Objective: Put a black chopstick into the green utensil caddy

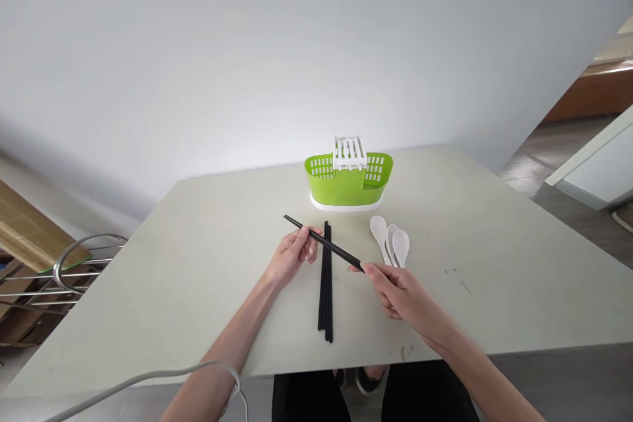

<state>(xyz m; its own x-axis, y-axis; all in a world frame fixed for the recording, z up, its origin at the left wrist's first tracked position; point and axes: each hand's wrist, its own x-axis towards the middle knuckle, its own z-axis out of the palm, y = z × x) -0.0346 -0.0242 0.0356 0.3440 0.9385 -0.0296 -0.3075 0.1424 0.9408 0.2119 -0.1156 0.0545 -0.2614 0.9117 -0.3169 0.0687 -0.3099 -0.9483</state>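
Note:
My left hand (293, 253) and my right hand (398, 291) both grip one black chopstick (330, 247), held slanted above the table. The left hand pinches it near its far-left end, the right hand near its lower-right end. Under it, several more black chopsticks (325, 290) lie in a bundle on the pale table (198, 264), pointing away from me. Three white spoons (390, 244) lie side by side just right of the bundle, close to my right hand. A green slotted cutlery holder (349, 178) with a white insert stands upright behind them.
A metal wire rack (64, 273) stands off the table's left edge beside cardboard. A grey cable (148, 379) runs along the near left edge. The table's near edge lies just before my legs, and a white wall rises behind the far edge.

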